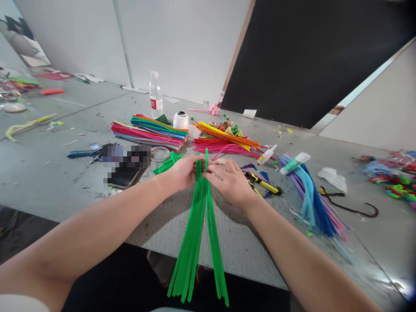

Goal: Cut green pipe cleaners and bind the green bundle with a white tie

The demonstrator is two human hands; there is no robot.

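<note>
A bundle of long green pipe cleaners (188,242) hangs down from between my hands, past the table's front edge. My left hand (184,172) is closed round the top of the larger part of the bundle. My right hand (232,180) pinches the upper end of a smaller strand of pipe cleaners (214,242), set apart on the right. Some fingertips are hidden behind the green stems. Short cut green pieces (168,162) lie on the table just beyond my left hand. Yellow-and-black pliers (264,184) rest to the right of my right hand.
Bundles of multicoloured pipe cleaners (149,134) lie behind my hands, with a water bottle (156,95) and a white thread spool (180,120) near them. A phone (130,167) is at left. Blue and purple pipe cleaners (312,199) and a glue tube (295,163) lie at right.
</note>
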